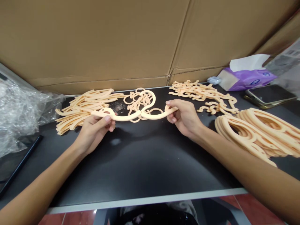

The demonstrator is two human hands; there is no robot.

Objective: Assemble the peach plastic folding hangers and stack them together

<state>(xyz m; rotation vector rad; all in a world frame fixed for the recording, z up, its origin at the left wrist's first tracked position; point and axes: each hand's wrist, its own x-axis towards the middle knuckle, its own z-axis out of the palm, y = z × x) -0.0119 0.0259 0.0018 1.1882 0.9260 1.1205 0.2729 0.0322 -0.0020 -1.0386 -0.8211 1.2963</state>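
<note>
Between both hands I hold a peach-coloured plastic hanger (pixel 138 115) level above the black table (pixel 140 168). My left hand (pixel 97 129) pinches its left end with thumb on top. The fingers of my right hand (pixel 184 117) are closed on its right end. The hanger's hook (pixel 150 97) curls up at the middle. Just behind it lies a small heap of cut-out plastic rings and scraps (pixel 138 103).
A pile of hangers (pixel 86 104) lies at the left, another stack (pixel 260 132) at the right, and small hook pieces (pixel 201 93) at the back right. Cardboard (pixel 140 40) walls the back. Clear plastic bags (pixel 18 112) are at the left; a tissue pack (pixel 246 78) and phone (pixel 269 95) at the right.
</note>
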